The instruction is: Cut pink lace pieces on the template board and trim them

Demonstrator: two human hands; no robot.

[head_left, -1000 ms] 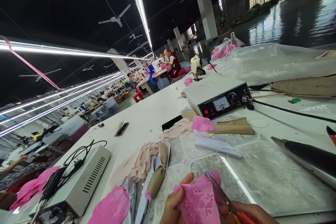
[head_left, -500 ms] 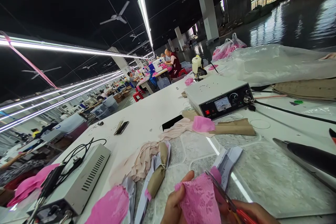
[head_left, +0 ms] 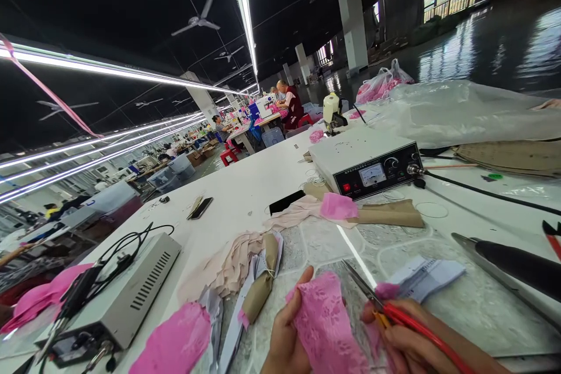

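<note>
My left hand (head_left: 283, 330) is closed on a pink lace fabric piece (head_left: 326, 310), its thumb pressed on the near edge. To the right, my right hand (head_left: 407, 339) grips scissors with red handles (head_left: 418, 332); their metal blades point up and left, beside the lace. A folded printed paper strip (head_left: 432, 276) with a small pink scrap (head_left: 387, 290) lies just beyond the right fingers; whether they pinch it I cannot tell. Left of my left hand are a brown wrapped bundle (head_left: 259, 298) and another pink fabric piece (head_left: 175, 339).
A meter box (head_left: 368, 169) with a black cable stands ahead, and a grey box (head_left: 118, 292) with a corded handpiece stands at left. Large black-handled shears (head_left: 512, 263) lie at right. Pleated beige fabric (head_left: 228, 263) and a phone (head_left: 200, 208) are on the table. Co-workers sit far off.
The paper strip and pink scrap have moved right, apart from the lace. My right hand and the scissors have shifted right, and the lace hangs more openly from my left hand.
</note>
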